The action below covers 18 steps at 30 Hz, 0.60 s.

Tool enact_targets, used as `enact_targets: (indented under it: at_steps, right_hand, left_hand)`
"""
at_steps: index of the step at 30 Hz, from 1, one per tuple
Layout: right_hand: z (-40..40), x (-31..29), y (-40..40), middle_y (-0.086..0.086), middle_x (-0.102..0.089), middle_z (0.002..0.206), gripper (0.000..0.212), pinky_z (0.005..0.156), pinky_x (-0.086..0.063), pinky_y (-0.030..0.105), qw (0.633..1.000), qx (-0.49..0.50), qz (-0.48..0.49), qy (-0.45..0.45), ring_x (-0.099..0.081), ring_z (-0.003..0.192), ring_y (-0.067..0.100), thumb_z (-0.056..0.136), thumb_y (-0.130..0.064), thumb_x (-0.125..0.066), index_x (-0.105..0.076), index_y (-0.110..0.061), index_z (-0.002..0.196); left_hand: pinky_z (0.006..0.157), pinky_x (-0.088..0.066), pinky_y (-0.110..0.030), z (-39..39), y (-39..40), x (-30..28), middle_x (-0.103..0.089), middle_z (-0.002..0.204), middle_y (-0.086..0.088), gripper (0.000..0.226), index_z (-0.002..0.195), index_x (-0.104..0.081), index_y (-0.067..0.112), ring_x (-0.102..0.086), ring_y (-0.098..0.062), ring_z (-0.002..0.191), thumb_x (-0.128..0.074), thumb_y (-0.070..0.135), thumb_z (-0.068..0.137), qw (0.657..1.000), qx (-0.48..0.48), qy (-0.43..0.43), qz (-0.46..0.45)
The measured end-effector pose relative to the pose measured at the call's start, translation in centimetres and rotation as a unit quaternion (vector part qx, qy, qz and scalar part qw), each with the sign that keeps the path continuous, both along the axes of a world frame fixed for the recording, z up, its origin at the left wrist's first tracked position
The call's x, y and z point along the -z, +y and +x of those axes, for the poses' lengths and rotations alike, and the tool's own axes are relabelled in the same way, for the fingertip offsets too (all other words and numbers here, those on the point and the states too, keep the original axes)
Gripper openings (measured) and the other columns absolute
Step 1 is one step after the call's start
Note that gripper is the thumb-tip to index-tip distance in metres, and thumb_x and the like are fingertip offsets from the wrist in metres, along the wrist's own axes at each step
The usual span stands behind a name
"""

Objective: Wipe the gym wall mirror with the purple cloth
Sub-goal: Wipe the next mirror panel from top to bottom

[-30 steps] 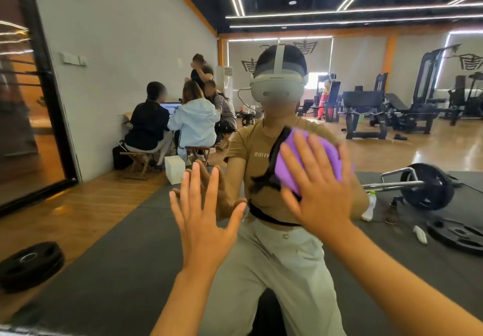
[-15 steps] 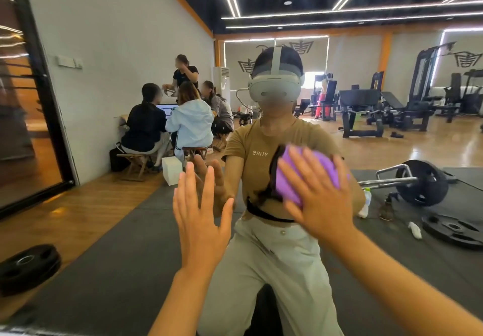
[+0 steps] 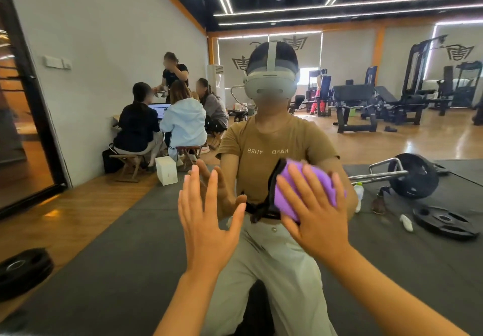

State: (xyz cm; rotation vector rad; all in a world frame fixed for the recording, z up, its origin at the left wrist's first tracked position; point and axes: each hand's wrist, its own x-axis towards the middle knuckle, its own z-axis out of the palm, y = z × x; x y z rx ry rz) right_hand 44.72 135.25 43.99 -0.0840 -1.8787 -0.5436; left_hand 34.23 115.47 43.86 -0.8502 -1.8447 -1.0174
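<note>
The wall mirror point(image 3: 366, 244) fills the whole view and reflects me and the gym behind. My right hand point(image 3: 313, 215) lies flat with straight, spread fingers and presses the purple cloth point(image 3: 292, 186) against the glass at belly height of my reflection. The cloth shows between and above the fingers; the part under the palm is hidden. My left hand point(image 3: 206, 220) is flat against the mirror to the left of the cloth, fingers straight and apart, holding nothing.
A dark mirror frame point(image 3: 34, 105) stands at the far left. All else is reflection: several people around a laptop point(image 3: 159, 107), a white box point(image 3: 166, 170), weight plates point(image 3: 23, 270), a barbell point(image 3: 407, 179), a bottle point(image 3: 359, 194), gym machines point(image 3: 392, 100).
My right hand has slid the purple cloth downward on the glass. My view has tilted so the reflection sits higher. The left hand stays pressed in about the same place.
</note>
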Motion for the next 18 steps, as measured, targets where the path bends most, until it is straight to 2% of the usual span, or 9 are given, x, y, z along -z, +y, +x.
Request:
enact_targets:
  at_steps: [4,9,14,18]
  right_hand:
    - [2.3,6.2,2.1,-0.003,-0.012,0.168,0.07,0.123,-0.007,0.056,0.997,0.025,0.028,-0.073,-0.013,0.154,0.02,0.097,-0.047,-0.044,-0.02,-0.029,0.16]
    - [2.9,6.2,2.7,-0.004,-0.014,0.167,0.065,0.124,-0.005,0.053,0.995,0.009,0.043,-0.093,-0.016,0.154,0.018,0.1,-0.049,-0.039,-0.021,-0.029,0.159]
    - [2.6,-1.7,3.4,0.001,-0.024,0.165,0.059,0.123,-0.004,0.054,0.999,0.007,0.029,-0.014,-0.028,0.149,0.024,0.102,-0.051,-0.03,-0.03,-0.026,0.156]
    - [3.1,-11.4,4.8,0.007,-0.027,0.163,0.06,0.123,0.002,0.052,0.997,0.029,-0.016,0.076,-0.022,0.151,0.025,0.102,-0.043,-0.033,-0.031,-0.018,0.156]
  left_hand:
    - [0.122,0.001,-0.048,1.8,1.3,-0.1,-0.004,0.165,-0.011,0.082,0.156,-0.019,0.024,0.0,-0.029,0.152,-0.055,0.055,0.089,1.0,-0.008,0.011,0.002]
    - [0.122,0.0,-0.047,3.0,2.4,0.4,-0.002,0.165,-0.01,0.084,0.156,-0.021,0.021,-0.002,-0.03,0.152,-0.053,0.057,0.088,1.0,0.006,0.007,-0.022]
    - [0.123,0.001,-0.046,4.3,3.6,0.3,-0.001,0.166,-0.009,0.085,0.156,-0.021,0.019,-0.002,-0.03,0.152,-0.057,0.054,0.088,0.999,0.021,0.009,-0.038]
    - [0.123,0.0,-0.044,5.0,4.2,0.0,-0.004,0.165,-0.009,0.085,0.155,-0.026,0.015,-0.003,-0.029,0.152,-0.061,0.051,0.087,0.999,0.026,0.013,-0.03]
